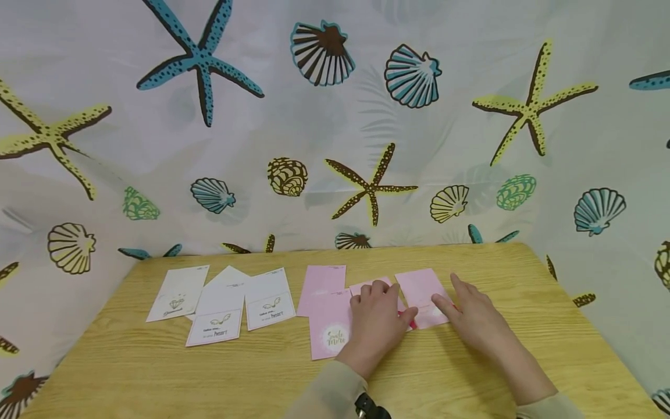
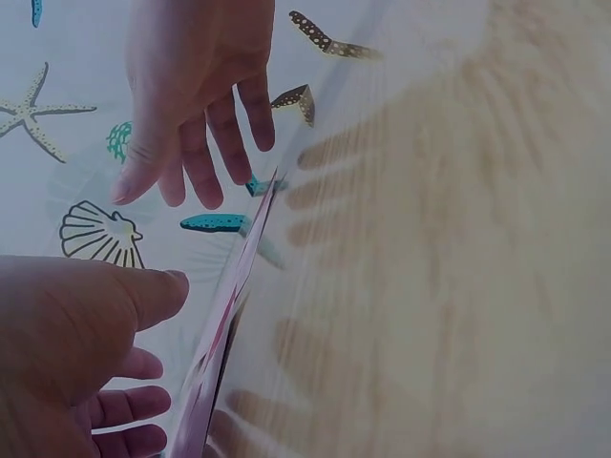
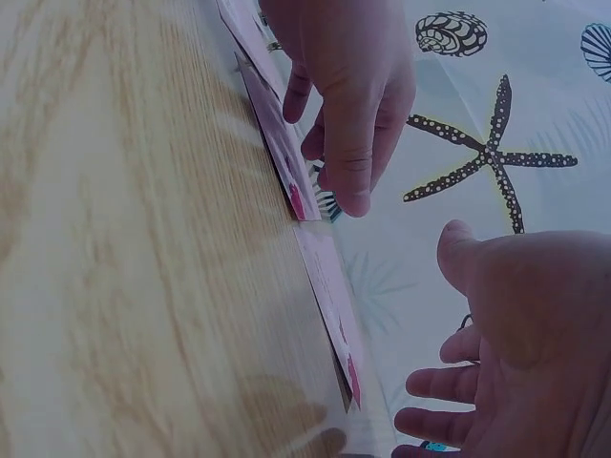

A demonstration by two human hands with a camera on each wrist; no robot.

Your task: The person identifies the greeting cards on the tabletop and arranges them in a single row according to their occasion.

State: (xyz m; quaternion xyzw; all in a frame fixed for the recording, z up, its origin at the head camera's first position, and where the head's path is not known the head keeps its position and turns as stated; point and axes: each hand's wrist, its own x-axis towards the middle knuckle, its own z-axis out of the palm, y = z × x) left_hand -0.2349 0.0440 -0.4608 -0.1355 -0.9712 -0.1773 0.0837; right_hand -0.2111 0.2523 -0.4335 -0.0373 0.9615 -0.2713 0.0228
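Over a group of pink cards, my left hand (image 1: 378, 317) hovers with relaxed, spread fingers and holds nothing. It partly hides a pink card with a red detail (image 1: 374, 285) beneath it. My right hand (image 1: 478, 323), fingers extended, is beside the rightmost pink card (image 1: 421, 286) and overlaps its edge in the head view. Left of my left hand lies a pink card with a round "smile more" print (image 1: 331, 331), overlapping another pink card (image 1: 323, 282) behind it. Both wrist views show the fingers of each hand (image 2: 76, 334) (image 3: 544, 334) apart from the cards.
On the left of the wooden table (image 1: 235, 384) lie white cards: one with a diamond print (image 1: 183, 288), two with small wing prints (image 1: 217, 314) (image 1: 269, 297). A white pointed flap (image 1: 227, 274) shows behind one. A cloth with starfish and shells (image 1: 314, 128) hangs behind the table.
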